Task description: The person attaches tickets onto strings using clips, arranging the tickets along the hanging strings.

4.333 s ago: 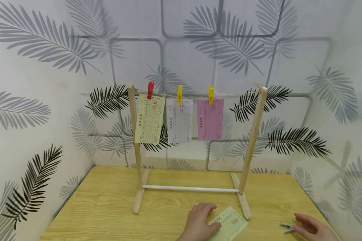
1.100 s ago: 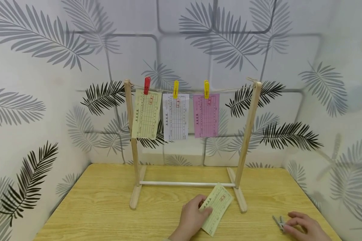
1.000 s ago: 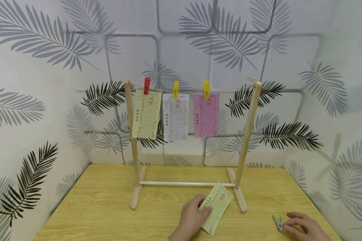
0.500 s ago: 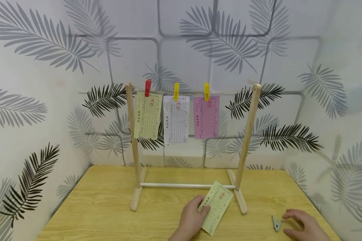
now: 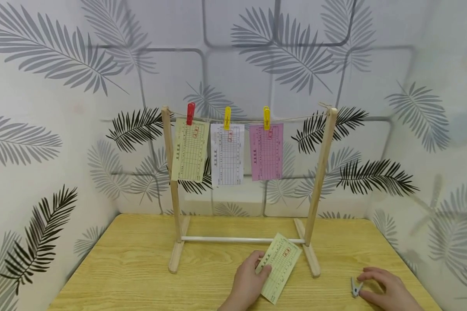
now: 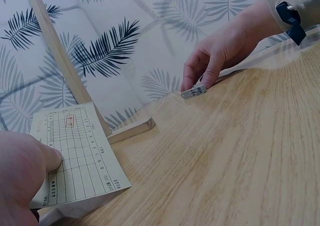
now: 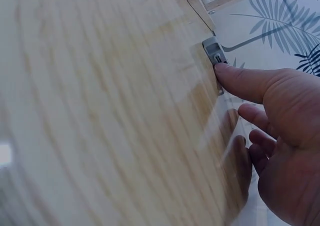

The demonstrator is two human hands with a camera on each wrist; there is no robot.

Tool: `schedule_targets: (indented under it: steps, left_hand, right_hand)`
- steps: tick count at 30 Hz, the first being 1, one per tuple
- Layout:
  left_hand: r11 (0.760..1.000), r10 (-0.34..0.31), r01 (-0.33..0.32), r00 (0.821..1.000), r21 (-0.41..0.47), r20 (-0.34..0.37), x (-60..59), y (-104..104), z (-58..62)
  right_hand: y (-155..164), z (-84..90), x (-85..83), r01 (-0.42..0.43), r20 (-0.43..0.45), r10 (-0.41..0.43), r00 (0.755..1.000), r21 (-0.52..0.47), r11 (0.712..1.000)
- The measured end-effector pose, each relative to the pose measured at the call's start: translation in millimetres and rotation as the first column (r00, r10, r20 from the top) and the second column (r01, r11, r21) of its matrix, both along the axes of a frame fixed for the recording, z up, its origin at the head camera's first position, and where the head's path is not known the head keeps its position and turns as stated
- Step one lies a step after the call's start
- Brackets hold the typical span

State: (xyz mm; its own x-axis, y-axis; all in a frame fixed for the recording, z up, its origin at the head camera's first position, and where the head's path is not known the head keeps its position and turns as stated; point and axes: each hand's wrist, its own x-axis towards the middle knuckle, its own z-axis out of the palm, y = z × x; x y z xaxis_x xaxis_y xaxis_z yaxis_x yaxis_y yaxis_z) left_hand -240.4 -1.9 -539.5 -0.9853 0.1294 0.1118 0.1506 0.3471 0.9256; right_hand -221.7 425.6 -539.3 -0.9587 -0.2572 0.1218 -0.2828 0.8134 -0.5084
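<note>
My left hand (image 5: 247, 276) holds a pale green printed slip (image 5: 281, 268) by its left edge, thumb on top, the other fingers hidden beneath. In the left wrist view the slip (image 6: 80, 156) tilts over the table near the stand's foot. At the right, my right hand (image 5: 387, 288) has its thumb and curved forefinger at a small grey clothespin (image 5: 355, 289) low at the tabletop. The right wrist view has the thumb tip on the clothespin (image 7: 215, 51), the lower fingers bent below it.
A wooden stand (image 5: 322, 172) with a string line rises behind my hands. From it hang a green slip (image 5: 190, 151) under a red clothespin (image 5: 190, 113), a white slip (image 5: 227, 155) and a pink slip (image 5: 266, 153) under yellow clothespins (image 5: 227, 117). A white bar (image 5: 241, 239) joins the feet.
My left hand has lifted the green slip from the table and turned it more upright. The right hand has turned the grey clothespin, come away from it, then closed in on it again.
</note>
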Motion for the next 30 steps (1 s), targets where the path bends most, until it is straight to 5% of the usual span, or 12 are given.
schedule_targets:
  steps: [8,15,23,30]
  left_hand:
    - [1.000,0.006,-0.006,1.000,0.003,-0.004,0.9,0,1.6]
    - [1.000,0.009,-0.009,1.000,0.021,-0.003,1.6,0,3.1]
    - [0.999,0.020,-0.019,1.000,0.031,-0.014,2.6,1,2.7]
    - [0.999,0.030,-0.030,1.000,0.025,-0.006,3.4,1,5.1]
  right_hand:
    - [-5,3.7,0.2,0.062,0.137,-0.049,0.989,-0.092,0.994]
    - [-7,3.8,0.5,0.103,0.153,-0.088,0.984,-0.087,0.991]
    - [-2,5.6,2.5,0.010,0.103,-0.003,0.995,-0.066,0.998]
    - [4,12.2,2.4,-0.001,0.255,0.035,0.966,-0.133,0.991]
